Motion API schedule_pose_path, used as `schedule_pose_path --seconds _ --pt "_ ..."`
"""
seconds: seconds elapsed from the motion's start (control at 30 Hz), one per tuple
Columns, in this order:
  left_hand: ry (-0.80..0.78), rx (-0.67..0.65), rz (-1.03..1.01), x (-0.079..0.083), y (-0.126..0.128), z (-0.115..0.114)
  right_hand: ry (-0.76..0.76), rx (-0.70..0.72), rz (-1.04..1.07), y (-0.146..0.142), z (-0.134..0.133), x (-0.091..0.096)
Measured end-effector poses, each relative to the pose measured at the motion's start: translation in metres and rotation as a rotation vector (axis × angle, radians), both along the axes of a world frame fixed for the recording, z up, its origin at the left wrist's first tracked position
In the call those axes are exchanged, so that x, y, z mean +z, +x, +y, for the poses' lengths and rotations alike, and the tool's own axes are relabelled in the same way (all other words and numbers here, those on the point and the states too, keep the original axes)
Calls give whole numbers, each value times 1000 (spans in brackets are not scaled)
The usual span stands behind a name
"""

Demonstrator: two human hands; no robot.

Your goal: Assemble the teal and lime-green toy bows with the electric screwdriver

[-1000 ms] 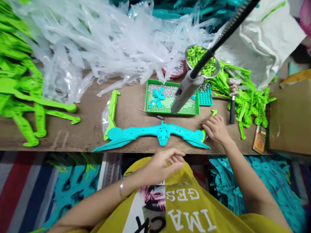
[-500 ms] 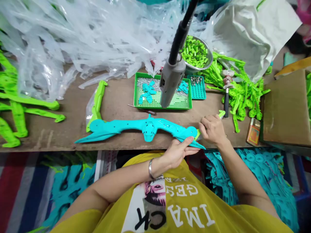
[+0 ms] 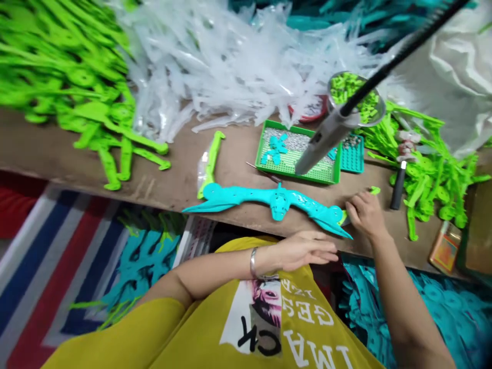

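Note:
A long turquoise plastic toy bow body (image 3: 249, 196) lies along the front of the table. Out of its left end stands a lime-green arm (image 3: 211, 161) with a clear plastic strip beside it. My right hand (image 3: 367, 215) is closed around another green arm at the body's right end; the arm's tip (image 3: 375, 190) shows past my knuckles, and the rest is covered. My left hand (image 3: 307, 251) hovers by the table's front edge, below the body's right wing. Its fingers are stretched out and hold nothing.
Behind the body stand a green tray (image 3: 298, 177) of screws and turquoise bits and a grey electric screwdriver (image 3: 323, 138) hanging over it. Farther back are a metal bowl (image 3: 380, 115) of green pieces and heaped clear strips (image 3: 230, 66). Green arms (image 3: 430, 169) pile up right, near a black-handled tool (image 3: 398, 187).
My left hand has come off the body's right wing and drawn back toward me, fingers straight. My right hand stays at the right end. The view has swung left.

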State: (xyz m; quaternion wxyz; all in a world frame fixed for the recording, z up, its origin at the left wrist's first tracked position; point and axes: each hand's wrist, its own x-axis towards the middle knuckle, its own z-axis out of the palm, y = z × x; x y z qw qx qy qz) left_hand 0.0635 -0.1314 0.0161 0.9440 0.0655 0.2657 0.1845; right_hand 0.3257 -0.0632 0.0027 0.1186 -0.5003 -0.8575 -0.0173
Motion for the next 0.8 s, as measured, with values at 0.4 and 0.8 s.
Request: schedule_pose_path --seconds 0.4,0.8 --pt "23 896 468 -11 -137 -20 -375 480 252 -248 27 25" --pt "-38 1050 450 -5 -147 0 -517 531 362 -258 37 27"
